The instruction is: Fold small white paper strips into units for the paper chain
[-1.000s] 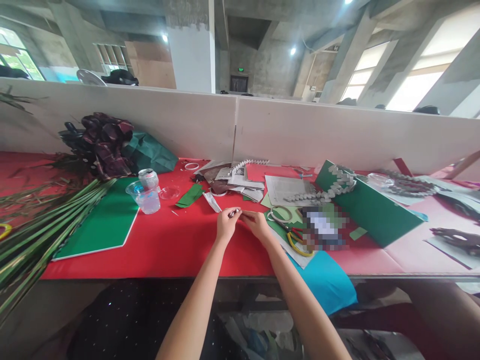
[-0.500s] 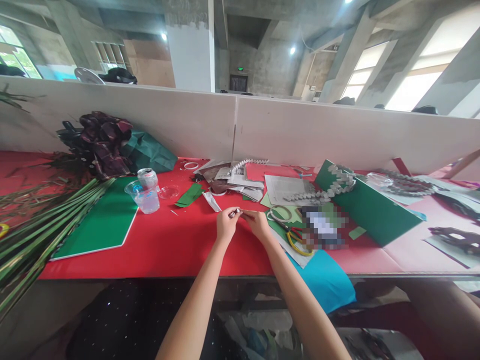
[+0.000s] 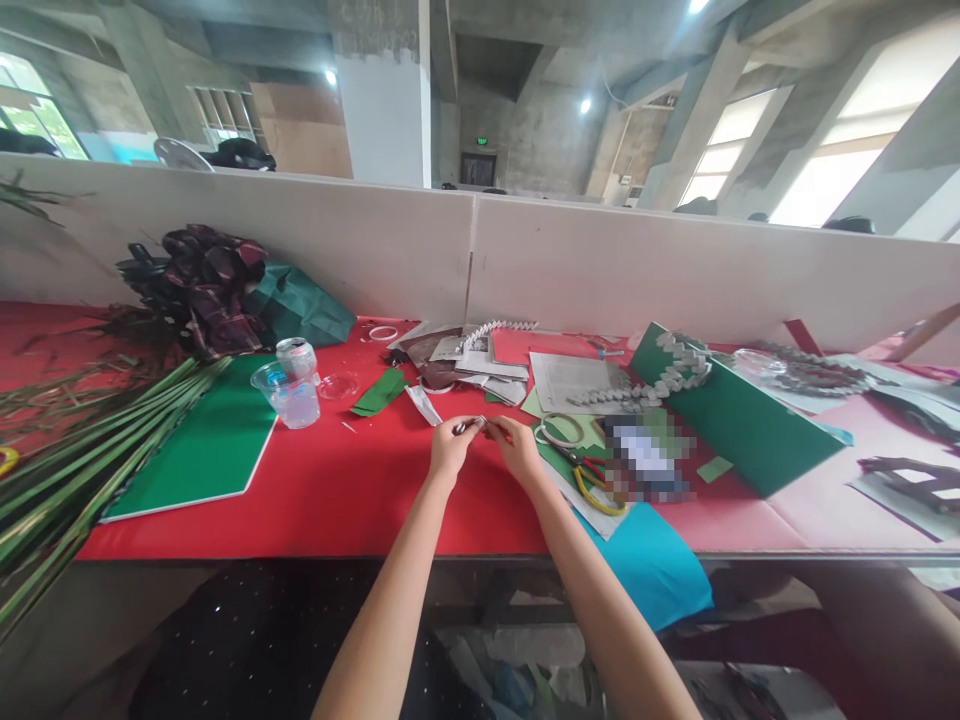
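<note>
Small pale piece [image 3: 481, 421], one: pinched between my left hand [image 3: 450, 448] and right hand [image 3: 517, 446], fingertips now slightly wider apart; handling seems underway.

The table [image 3: 337, 500] is faced in smooth red with a soft sheen. Shiny metal is shown by the can [image 3: 297, 352], clear glossy plastic by the cup [image 3: 302, 410]. Smooth, matt faces are presented by the flat board [image 3: 210, 440] and upright board [image 3: 742, 425]. Creased matt fabric is seen in the bag [image 3: 304, 305], soft plaid cloth in the bundle [image 3: 217, 300]. The jagged chain [image 3: 682, 368] is made of folded paper. The partition [image 3: 360, 240] is finished smooth; rough concrete is left bare on the pillar [image 3: 379, 30]. The held piece [image 3: 482, 421] is too small for its material to be told.
</note>
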The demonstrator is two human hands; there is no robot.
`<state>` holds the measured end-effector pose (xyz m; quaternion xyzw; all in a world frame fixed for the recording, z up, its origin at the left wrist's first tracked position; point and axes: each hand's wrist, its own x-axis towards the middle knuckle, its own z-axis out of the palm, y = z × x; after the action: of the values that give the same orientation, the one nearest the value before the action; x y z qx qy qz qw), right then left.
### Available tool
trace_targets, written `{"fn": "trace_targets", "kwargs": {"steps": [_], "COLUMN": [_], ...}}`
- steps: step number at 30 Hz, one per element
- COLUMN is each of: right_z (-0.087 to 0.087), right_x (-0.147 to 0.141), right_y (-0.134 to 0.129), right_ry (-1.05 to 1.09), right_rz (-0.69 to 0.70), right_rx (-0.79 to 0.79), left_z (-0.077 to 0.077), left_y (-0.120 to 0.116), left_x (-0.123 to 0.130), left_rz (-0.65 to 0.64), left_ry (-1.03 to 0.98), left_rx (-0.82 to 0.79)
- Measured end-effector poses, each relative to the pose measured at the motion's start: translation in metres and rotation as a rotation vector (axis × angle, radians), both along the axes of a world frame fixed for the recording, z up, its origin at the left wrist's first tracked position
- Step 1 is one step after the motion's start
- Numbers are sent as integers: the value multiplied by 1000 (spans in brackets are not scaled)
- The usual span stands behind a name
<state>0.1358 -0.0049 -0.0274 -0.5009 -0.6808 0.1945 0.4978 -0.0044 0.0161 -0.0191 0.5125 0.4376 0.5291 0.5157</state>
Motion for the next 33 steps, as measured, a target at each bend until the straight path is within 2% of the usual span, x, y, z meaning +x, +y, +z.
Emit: {"fn": "trace_targets", "kwargs": {"steps": [7,12,15,18,22,27,33], "right_z": [7,10,9,9,12,10,3], "right_x": [-3,-3,0,5,9,11,12], "right_y": [-6,-6,-3,-3,-7,-9,-5], "right_ry": [136,255,382,574,756,755,717], "right_rz": [-16,5,57,160,291,311,306], "right_rx": [39,-15,-117,-303,-482,-502,-504], "left_z": [-2,-4,-4,-4,1,5,0], "left_y": [1,0,0,-1,-3,-5,-6], "left_x": [1,1,1,0,-2,-2,3], "left_rz": [2,3,-5,-20,-47,-35,-56], "left_ry": [-47,-115,-96,-55,-68,-130,-181], "left_rx": [-43,-112,-74,-16,-60,-134,-142]}}
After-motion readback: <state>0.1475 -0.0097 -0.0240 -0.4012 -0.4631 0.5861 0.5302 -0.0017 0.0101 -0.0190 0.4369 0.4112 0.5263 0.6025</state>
